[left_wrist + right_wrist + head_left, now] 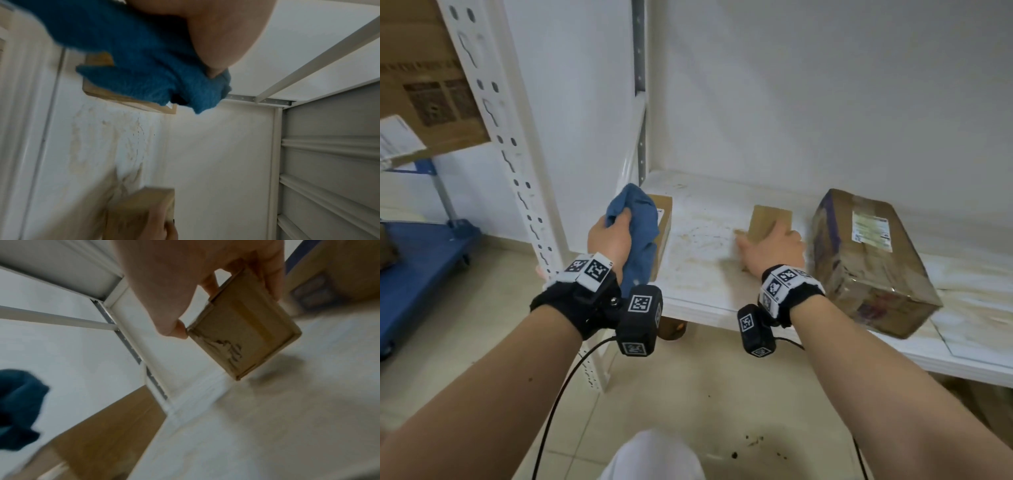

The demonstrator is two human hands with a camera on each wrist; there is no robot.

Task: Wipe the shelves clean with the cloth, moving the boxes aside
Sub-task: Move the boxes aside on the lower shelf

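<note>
The label on the large box is too blurred to read.

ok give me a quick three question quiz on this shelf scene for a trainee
1. True or false: the left hand holds the blue cloth.
2. Which box does the right hand grip? A. the big taped box B. the small box mid-shelf C. the box behind the cloth
3. Fill in: between the small box and the box behind the cloth, the shelf looks ____.

Key: 1 true. 2 B. 3 stained, with brownish marks.
</note>
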